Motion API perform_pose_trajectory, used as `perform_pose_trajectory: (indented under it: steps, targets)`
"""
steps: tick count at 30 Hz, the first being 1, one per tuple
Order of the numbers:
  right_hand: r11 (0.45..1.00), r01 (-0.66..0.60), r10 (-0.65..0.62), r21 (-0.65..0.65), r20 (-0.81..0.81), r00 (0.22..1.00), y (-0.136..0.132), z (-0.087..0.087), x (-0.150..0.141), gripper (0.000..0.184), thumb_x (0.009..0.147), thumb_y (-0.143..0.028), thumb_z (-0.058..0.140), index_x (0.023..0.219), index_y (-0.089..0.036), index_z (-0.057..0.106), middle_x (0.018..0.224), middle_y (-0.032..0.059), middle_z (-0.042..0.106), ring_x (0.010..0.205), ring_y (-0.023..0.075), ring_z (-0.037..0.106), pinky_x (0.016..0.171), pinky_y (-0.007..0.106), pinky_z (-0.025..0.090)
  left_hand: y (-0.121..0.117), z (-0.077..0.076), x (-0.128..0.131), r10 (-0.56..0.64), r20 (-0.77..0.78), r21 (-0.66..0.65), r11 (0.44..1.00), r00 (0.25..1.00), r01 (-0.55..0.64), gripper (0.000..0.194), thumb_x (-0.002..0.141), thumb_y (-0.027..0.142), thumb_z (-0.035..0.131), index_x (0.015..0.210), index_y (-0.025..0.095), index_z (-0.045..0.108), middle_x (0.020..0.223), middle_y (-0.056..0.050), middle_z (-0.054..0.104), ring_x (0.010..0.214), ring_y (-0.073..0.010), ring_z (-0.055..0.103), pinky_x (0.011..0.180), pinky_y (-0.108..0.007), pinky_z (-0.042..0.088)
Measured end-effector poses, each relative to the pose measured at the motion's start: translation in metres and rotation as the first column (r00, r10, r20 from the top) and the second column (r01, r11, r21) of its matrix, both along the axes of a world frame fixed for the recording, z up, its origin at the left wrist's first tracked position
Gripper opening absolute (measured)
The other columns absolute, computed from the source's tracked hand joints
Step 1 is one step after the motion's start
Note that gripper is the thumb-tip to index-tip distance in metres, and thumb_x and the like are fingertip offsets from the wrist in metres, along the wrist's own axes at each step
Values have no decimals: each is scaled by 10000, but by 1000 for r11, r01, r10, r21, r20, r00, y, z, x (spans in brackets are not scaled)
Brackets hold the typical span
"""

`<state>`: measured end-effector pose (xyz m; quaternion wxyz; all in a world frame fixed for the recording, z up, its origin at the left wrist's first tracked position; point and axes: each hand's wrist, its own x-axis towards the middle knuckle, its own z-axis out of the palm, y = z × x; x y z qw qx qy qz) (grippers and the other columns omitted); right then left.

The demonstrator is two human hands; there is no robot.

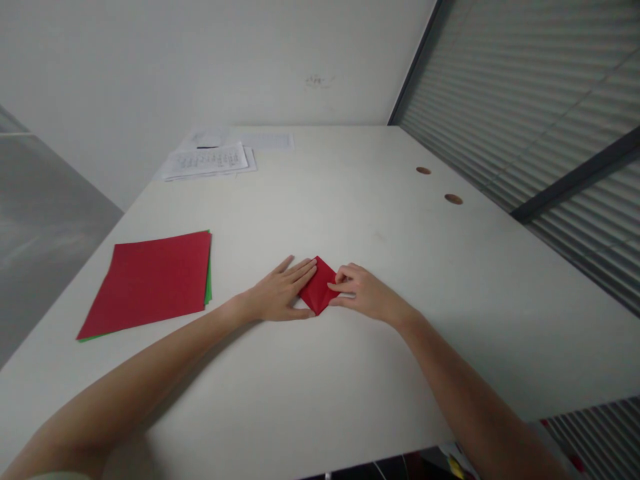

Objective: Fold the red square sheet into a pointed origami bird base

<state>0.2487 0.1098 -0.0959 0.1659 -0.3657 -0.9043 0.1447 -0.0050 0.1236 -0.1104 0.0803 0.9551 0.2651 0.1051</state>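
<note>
Pinching the folded red paper [319, 285] at frame centre, the right hand [364, 292] grips its right corner; the left hand [279, 293] lies flat on its left edge. Bare table [360, 373] surrounds them; a red stack [150, 283] lies well left.

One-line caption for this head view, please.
Left hand flattens and right hand pinches a small folded red paper on a white table, beside a red paper stack.

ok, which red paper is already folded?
The small red piece between the left hand and right hand; the red sheet further left lies flat, unfolded.
</note>
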Motion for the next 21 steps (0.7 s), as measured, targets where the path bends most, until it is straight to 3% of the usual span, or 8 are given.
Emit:
perform_pose_trajectory:
  steps: [12,17,21]
  targets:
    - [999,12,-14,-47,-32,999,-1,3,1,209,875,-339,665,1032,-232,752,929,71,649,891,206,569,817,371,477,1,2,0,5,19,-25,1000,1000,-5,827,907,632,448,1521,117,241,1548,-200,282,1445,-297,284,1192,-521,163]
    - [999,-3,2,-34,-18,1000,-1,2,0,191,895,-322,640,1026,-240,752,935,68,657,895,206,569,812,370,472,0,2,0,-2,7,-8,1000,1000,2,918,848,700,488,1524,129,245,1555,-202,262,1447,-316,276,1192,-530,153]
    - [999,-40,40,23,11,999,-1,2,-2,169,921,-295,605,984,-234,749,921,57,674,877,201,589,811,379,450,-1,4,0,-2,-15,-5,1000,1000,2,750,877,649,497,1485,230,366,1575,-166,239,1451,-324,264,1175,-557,172]
